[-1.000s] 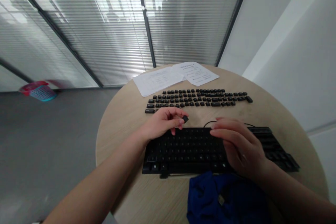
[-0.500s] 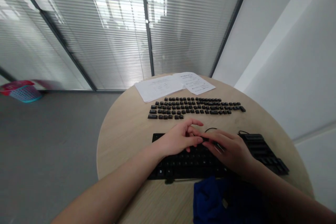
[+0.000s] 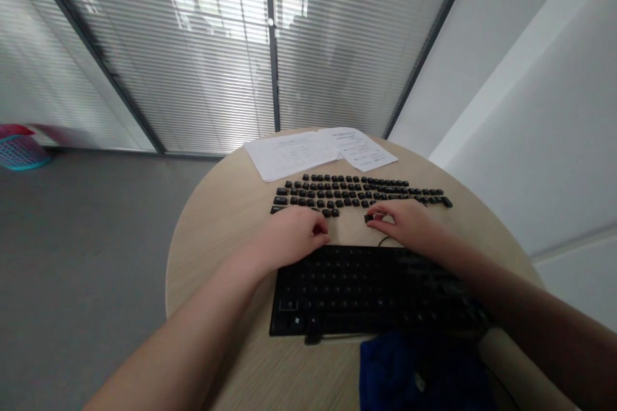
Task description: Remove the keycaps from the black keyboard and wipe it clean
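Observation:
My right hand pinches a small black keycap between thumb and fingertips, at the near side of the laid-out keycaps. Whether the cap touches the table I cannot tell. My left hand is over the upper left edge of the black keyboard, its fingers curled in with nothing seen in them. Rows of loose black keycaps lie on the table beyond the keyboard; my left hand hides part of the nearest row. The right part of the keyboard is dark and partly under my right forearm.
White printed papers lie at the far side of the round wooden table. A blue cloth is at the near edge, below the keyboard. A blue and red basket stands on the floor at left, by the blinds.
My hands, together over the keyboard before, have parted. The right has moved away from me to the keycap rows with the cap; the left has shifted left and curled.

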The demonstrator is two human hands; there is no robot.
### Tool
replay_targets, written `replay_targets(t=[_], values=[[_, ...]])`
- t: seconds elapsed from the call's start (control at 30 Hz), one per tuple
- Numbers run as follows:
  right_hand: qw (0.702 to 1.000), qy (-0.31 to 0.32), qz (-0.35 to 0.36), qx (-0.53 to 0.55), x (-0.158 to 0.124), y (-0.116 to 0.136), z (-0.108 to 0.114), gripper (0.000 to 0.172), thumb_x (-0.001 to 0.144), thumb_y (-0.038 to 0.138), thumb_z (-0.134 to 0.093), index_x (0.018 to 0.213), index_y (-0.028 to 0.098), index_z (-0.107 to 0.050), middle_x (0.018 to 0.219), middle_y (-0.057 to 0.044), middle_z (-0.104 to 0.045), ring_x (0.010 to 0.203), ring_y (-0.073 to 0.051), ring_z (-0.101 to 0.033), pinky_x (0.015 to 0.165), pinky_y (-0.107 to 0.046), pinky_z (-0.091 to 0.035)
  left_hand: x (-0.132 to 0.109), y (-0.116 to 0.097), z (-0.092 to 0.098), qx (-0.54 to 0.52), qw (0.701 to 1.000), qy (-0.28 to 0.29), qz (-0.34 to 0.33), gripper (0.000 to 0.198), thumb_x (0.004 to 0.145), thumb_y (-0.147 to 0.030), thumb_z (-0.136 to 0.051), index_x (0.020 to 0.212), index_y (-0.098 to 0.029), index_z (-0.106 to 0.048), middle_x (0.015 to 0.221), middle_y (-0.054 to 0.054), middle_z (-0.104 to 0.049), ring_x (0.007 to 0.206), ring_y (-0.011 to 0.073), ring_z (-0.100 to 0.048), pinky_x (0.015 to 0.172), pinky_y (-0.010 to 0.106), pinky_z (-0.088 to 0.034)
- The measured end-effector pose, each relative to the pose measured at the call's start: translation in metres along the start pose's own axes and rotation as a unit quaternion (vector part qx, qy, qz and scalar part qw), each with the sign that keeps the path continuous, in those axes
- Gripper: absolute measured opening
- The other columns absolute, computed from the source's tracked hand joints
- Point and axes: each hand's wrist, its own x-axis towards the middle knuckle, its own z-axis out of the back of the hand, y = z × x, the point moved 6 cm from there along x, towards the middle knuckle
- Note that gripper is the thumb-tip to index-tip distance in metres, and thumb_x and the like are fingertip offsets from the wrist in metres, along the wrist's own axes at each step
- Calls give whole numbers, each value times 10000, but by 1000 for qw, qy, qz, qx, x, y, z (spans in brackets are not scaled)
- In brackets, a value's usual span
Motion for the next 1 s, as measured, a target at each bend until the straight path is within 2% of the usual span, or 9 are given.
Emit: replay_targets(t=[0.13,0.27,0.53,0.8,1.0], values=[[997,71,-5,-32,39,0,-26,197,959,354,-721,1079,233,-820,980,-41,-843,947,-268,-775,806,-346,-541,-3,6,-3,52,998,42,20,246,925,-318,-617,915,-207,-837,903,99,-803,782,242,-703,740,350,-527],[995,84,9,-45,56,2,-39,216,951,341,-725,1108,232,-826,989,-47,-839,946,-261,-766,819,-342,-541,-5,6,-12,71,994,79,33,260,932,-363,-633,920,-202,-837,851,109,-786,738,244,-690,705,350,-522],[993,96,21,-59,65,3,-45,252,952,360,-715,1126,222,-832,988,-54,-835,940,-275,-763,812,-358,-541,-2,9,-18,91,992,85,14,316,958,-413,-613,907,-175,-814,857,140,-777,763,285,-703,687,380,-511],[993,95,18,-66,64,4,-47,255,973,394,-694,1119,234,-826,978,-48,-827,941,-258,-753,803,-336,-531,-3,7,-15,78,994,81,7,305,949,-390,-610,858,-165,-795,863,162,-778,751,294,-697,696,399,-515],[993,97,15,-64,64,3,-48,275,965,397,-704,1153,233,-819,972,-43,-826,943,-258,-753,798,-330,-524,-3,6,-15,105,989,107,12,326,977,-413,-579,946,-181,-806,929,150,-793,788,275,-707,712,368,-523]])
